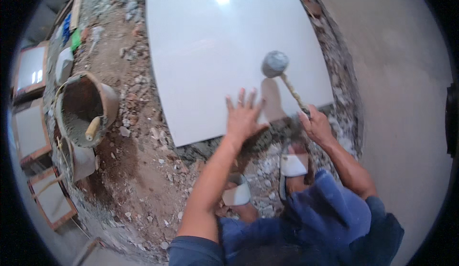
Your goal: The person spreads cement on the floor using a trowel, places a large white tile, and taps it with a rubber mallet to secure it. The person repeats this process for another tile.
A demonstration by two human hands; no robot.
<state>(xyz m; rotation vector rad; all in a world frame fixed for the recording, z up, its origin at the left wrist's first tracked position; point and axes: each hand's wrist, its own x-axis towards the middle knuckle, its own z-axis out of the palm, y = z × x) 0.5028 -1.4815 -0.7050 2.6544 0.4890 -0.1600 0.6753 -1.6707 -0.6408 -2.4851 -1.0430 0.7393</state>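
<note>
A large glossy white tile lies on the rubble floor in front of me, with a lamp's glare on its far part. My left hand rests on its near edge, fingers spread and palm down. In my right hand is a mallet with a rounded grey head and a slim, pale handle. The fingers wrap round the handle's lower end. The mallet head hangs over the tile's near right part, its reflection showing below. Grey mortar shows along the near edge, close to my sandalled feet.
Left of the tile stands a bucket with grey mortar and a wooden-handled tool inside. Another bucket is beside it. Framed pale panels line the far left. A plain wall bounds the right; broken rubble covers the ground.
</note>
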